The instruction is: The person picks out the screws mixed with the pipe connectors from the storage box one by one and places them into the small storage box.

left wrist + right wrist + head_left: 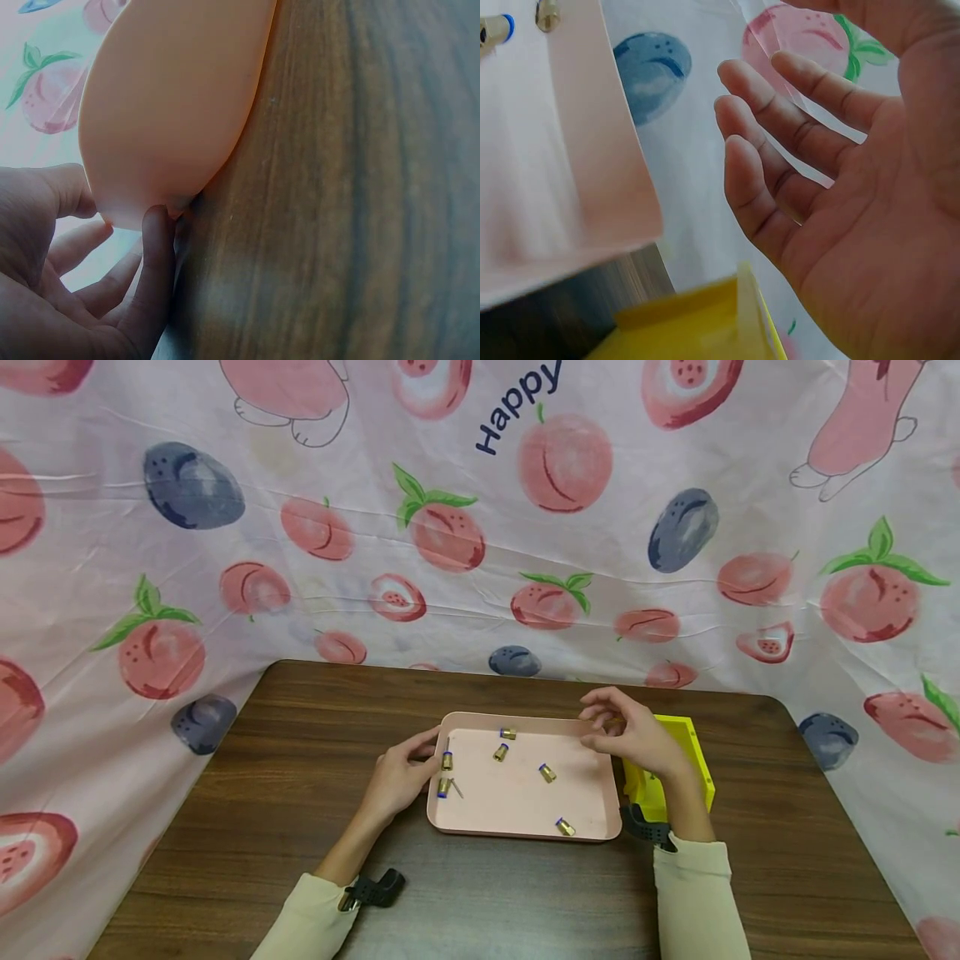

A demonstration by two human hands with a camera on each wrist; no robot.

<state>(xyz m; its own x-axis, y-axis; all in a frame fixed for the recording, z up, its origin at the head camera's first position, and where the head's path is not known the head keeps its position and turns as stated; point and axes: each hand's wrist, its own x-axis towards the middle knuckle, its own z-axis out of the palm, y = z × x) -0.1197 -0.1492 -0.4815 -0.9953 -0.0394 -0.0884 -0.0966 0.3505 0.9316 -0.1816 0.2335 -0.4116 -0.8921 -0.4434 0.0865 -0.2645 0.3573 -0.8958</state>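
A shallow pink tray [510, 822] rests on the table, seen in all three views. At its left end my left hand [401, 778] holds the rim, with fingertips against the outer wall in the left wrist view. Several brass push-in fittings with blue collars lie scattered inside, one fitting [547, 772] right of the middle and another fitting [565, 827] by the near edge. Two thin screw-like metal pieces [457, 788] lie near the left wall. Above the tray's far right corner my right hand [633, 735] hovers empty, its fingers loosely bent.
A yellow open box [693, 752] stands just right of the tray, partly hidden by the right forearm. The wooden table [300, 735] extends around both. Behind it hangs a fruit-print cloth [450, 635]. Black wrist mounts [378, 889] sit on both wrists.
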